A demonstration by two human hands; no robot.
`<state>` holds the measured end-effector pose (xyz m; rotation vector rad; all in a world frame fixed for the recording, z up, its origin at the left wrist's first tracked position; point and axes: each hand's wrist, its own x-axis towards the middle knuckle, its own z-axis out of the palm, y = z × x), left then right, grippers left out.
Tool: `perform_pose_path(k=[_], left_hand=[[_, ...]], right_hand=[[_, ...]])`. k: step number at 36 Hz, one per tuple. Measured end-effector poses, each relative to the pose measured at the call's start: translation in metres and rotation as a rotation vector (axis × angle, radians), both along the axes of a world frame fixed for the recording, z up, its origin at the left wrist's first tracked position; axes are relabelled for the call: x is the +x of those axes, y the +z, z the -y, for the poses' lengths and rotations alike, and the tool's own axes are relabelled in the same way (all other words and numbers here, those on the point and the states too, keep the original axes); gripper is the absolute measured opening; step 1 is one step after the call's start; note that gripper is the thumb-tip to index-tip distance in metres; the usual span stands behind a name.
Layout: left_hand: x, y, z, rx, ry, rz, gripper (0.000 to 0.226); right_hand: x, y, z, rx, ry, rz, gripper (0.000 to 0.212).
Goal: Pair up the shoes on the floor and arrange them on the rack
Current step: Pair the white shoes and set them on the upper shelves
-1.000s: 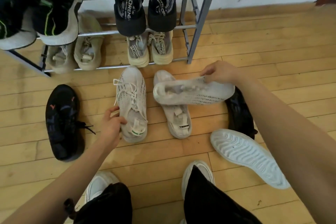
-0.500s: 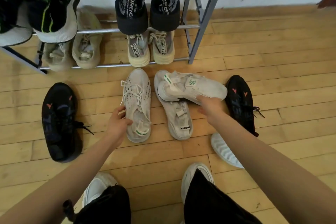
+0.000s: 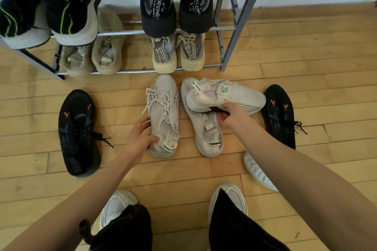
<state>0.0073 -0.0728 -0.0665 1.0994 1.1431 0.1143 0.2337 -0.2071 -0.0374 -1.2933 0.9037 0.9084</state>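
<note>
A white knit shoe [image 3: 163, 116] with green heel tab lies on the wooden floor in front of the rack; my left hand [image 3: 140, 136] grips its heel side. Its match [image 3: 226, 96] lies crosswise on top of a pale beige shoe [image 3: 206, 134], and my right hand [image 3: 230, 116] holds it by the sole edge. One black shoe [image 3: 78, 132] lies at the left, another black shoe [image 3: 280, 114] at the right. A white shoe lying sole-up [image 3: 259, 173] is partly hidden behind my right forearm. The metal shoe rack [image 3: 234, 28] stands against the wall.
The rack holds several shoes: a dark pair with green stripes [image 3: 51, 2] and a black pair [image 3: 175, 0] on the upper bars, two beige pairs [image 3: 93, 57] below. My own feet in white shoes [image 3: 228, 199] stand near the bottom edge.
My right hand turned the crosswise white shoe upright and shifted from its far edge to its near sole edge. The right-hand black shoe came into view. The left hand stays on its shoe.
</note>
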Motion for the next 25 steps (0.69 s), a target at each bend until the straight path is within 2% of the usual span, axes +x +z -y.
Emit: perform_pose_path(k=[5,7,11,15,22,25], left_hand=[[-0.005,0.009,0.0,0.0,0.028,0.08,0.073],[-0.007,0.012,0.001,0.01,0.049,0.116,0.074],[-0.013,0.018,0.003,0.015,0.082,0.187,0.074],[-0.02,0.03,0.004,0.041,0.032,0.227,0.072],[-0.022,0.069,0.009,0.138,-0.011,0.322,0.073],[-0.018,0.093,0.009,0.185,-0.013,0.371,0.072]], right_hand=[[-0.002,0.006,0.012,0.084,0.054,0.073,0.011],[-0.008,0.01,0.017,0.059,0.105,0.128,0.014],[-0.019,0.015,0.029,0.054,0.334,0.405,0.039],[-0.025,0.024,0.036,0.001,0.469,0.595,0.046],[-0.042,0.061,0.032,-0.005,0.586,0.935,0.035],[-0.042,0.085,0.027,0.019,0.593,1.024,0.034]])
